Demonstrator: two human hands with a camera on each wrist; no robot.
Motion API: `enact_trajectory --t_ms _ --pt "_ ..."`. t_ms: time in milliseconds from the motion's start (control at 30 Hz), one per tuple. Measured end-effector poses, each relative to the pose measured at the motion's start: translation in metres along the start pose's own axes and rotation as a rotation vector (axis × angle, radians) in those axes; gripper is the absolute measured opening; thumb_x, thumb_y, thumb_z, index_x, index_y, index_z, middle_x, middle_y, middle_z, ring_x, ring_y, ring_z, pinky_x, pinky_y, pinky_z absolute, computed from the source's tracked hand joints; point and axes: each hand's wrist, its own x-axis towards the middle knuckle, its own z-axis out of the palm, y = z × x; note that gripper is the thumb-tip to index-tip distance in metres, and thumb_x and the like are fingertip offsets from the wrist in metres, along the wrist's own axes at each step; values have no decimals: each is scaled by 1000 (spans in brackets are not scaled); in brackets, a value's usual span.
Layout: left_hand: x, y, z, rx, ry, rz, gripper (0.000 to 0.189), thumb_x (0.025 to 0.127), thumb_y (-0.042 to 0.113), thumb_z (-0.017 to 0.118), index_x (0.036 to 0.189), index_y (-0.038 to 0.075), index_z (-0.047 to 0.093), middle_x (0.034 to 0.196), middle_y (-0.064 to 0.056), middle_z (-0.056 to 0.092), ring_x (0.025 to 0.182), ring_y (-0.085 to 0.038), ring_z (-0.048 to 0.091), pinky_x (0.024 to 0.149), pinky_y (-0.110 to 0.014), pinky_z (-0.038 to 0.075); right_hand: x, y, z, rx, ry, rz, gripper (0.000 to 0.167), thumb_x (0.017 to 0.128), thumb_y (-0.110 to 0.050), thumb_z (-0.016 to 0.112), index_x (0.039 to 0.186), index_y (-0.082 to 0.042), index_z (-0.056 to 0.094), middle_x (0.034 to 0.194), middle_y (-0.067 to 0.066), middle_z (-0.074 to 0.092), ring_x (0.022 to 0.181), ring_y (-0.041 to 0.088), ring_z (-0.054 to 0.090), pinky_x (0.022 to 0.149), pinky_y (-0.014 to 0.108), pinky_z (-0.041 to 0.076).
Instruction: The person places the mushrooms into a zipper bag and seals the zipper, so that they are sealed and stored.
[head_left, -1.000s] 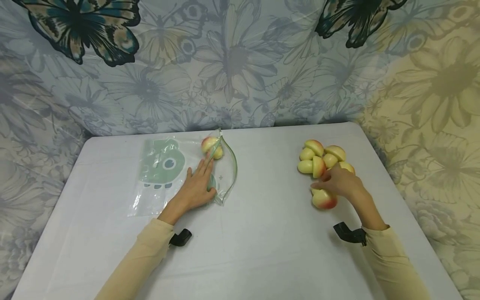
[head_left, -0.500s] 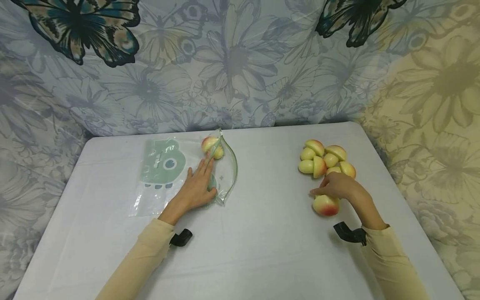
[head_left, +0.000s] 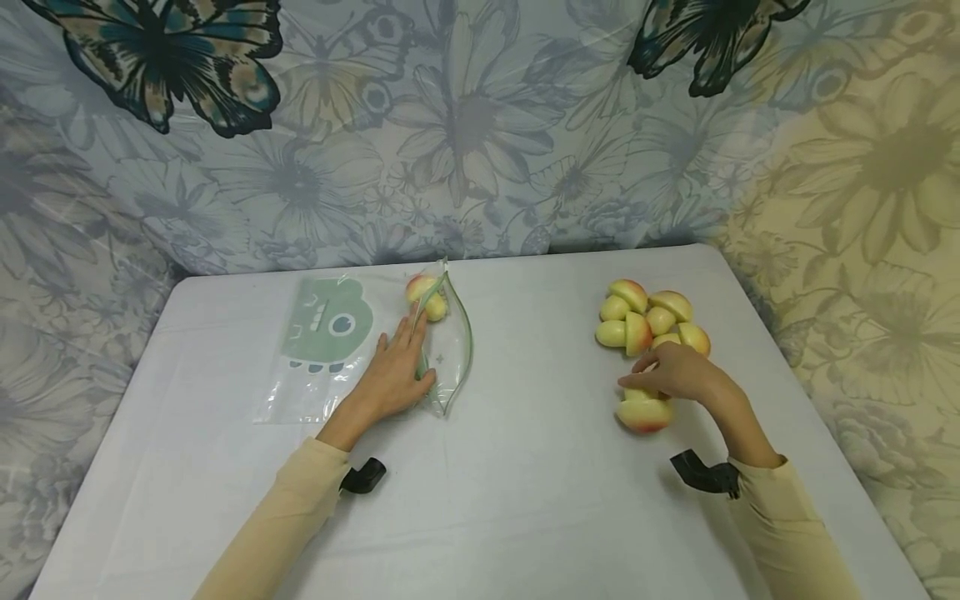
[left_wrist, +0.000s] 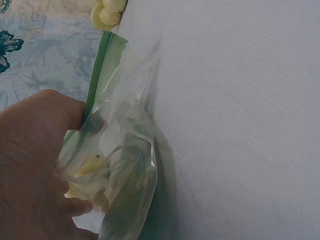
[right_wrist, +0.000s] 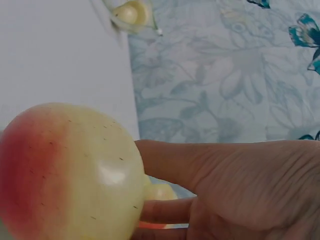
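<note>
My left hand (head_left: pixel 390 375) lies over a clear zip bag (head_left: pixel 326 325) with a green dinosaur-like print, fingers stretched toward its gaping mouth. In the left wrist view the thumb touches the green zip strip (left_wrist: pixel 100 70), and fingertips show near the plastic. One yellow-and-red toy mushroom (head_left: pixel 422 289) is inside by the mouth. To the right, my right hand (head_left: pixel 678 371) pinches another toy mushroom (head_left: pixel 643 414) by its stem end, cap toward me. In the right wrist view that mushroom's speckled cap (right_wrist: pixel 75 170) hides the fingertips.
Just beyond my right hand several more toy mushrooms (head_left: pixel 637 333) lie clustered on the white table (head_left: pixel 517 483). Flowered cloth (head_left: pixel 480 133) with butterflies hangs behind the table's far edge. A black strap-like piece (head_left: pixel 363 476) sits at each wrist.
The mushroom in my right hand has been drawn slightly toward me, away from the cluster, and turned so its cap shows differently. My left hand stays nearly still; the bag shifts slightly.
</note>
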Motion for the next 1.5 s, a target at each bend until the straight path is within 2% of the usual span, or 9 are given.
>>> enact_trajectory --t_ms 200,433,633,767,867,1033,1133,1333,1500 --pt "0 2 -1 -28 19 0 87 90 23 58 156 -2 7 163 -17 -2 146 -43 18 109 -69 19 0 -3 1 80 6 -10 61 89 -40 70 121 11 62 110 22 68 74 19 69 70 37 55" --pt "1 4 -3 -64 39 -2 86 88 19 57 155 -3 8 163 -18 1 145 -43 19 109 -69 21 1 -4 2 152 28 -33 61 90 -44 68 124 6 64 117 21 67 80 21 71 80 45 55" --pt "1 4 -4 -100 43 -11 86 88 18 57 156 -2 8 163 -17 3 146 -41 19 109 -67 23 3 -4 4 267 105 -96 60 91 -41 68 130 4 60 128 26 59 87 25 71 86 48 53" --pt "1 3 -4 -117 33 -24 85 90 20 55 156 0 5 164 -14 1 147 -38 17 111 -65 22 7 -3 9 358 179 -126 58 91 -39 68 132 1 58 125 23 63 90 26 71 88 47 53" --pt "1 2 -3 -127 33 -30 83 92 20 54 157 1 5 164 -14 1 148 -37 16 111 -64 22 13 -5 16 482 222 -146 56 91 -34 69 133 1 58 119 17 67 89 19 72 87 37 55" --pt "1 2 -5 -141 25 -35 81 93 20 52 157 1 4 164 -13 0 148 -37 16 112 -64 22 23 -12 28 666 254 -189 56 92 -29 69 136 4 54 127 17 62 90 8 70 84 24 55" --pt "0 3 -7 -147 20 -48 78 95 20 50 157 2 5 164 -10 0 148 -35 15 112 -62 21 30 -19 34 738 258 -220 56 93 -25 68 137 6 52 129 16 59 90 8 70 86 26 54" --pt "2 6 -6 -161 36 -50 70 99 19 43 157 3 7 164 -9 3 149 -32 15 113 -61 21 44 -37 45 877 283 -255 57 92 -23 69 136 8 51 120 6 61 91 12 70 89 32 54" --pt "4 9 -4 -160 56 -39 65 100 17 39 156 1 9 164 -12 7 147 -36 19 112 -62 23 53 -51 54 934 234 -274 55 93 -19 68 137 9 49 123 11 57 94 13 68 89 32 54"
